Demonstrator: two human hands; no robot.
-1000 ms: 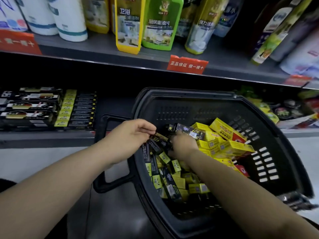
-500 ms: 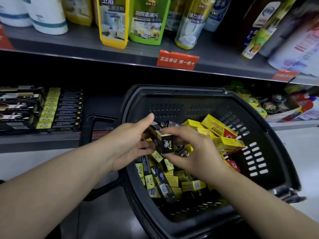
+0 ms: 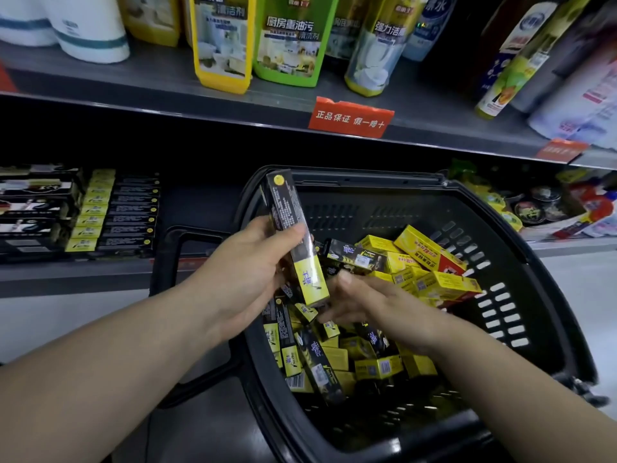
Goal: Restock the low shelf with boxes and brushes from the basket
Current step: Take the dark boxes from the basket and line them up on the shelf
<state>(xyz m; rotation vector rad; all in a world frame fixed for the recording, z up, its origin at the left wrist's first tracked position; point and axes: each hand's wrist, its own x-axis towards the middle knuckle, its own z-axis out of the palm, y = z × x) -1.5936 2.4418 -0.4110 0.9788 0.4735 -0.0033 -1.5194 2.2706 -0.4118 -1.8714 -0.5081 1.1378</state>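
The tops of the bottles (image 3: 287, 41) on the upper shelf (image 3: 133, 81) are cut off, and the small print on the cartons is too blurred to read. The left hand (image 3: 247, 279) grips a long black-and-yellow cardboard box (image 3: 295, 238), held upright over the near-left rim of the black plastic basket (image 3: 521, 295). The right hand (image 3: 377, 305) reaches into the heap of boxes (image 3: 334, 359) with fingers spread; whether it grasps one cannot be told. Matching cartons (image 3: 113, 212) lie in flat rows on the low shelf (image 3: 66, 275).
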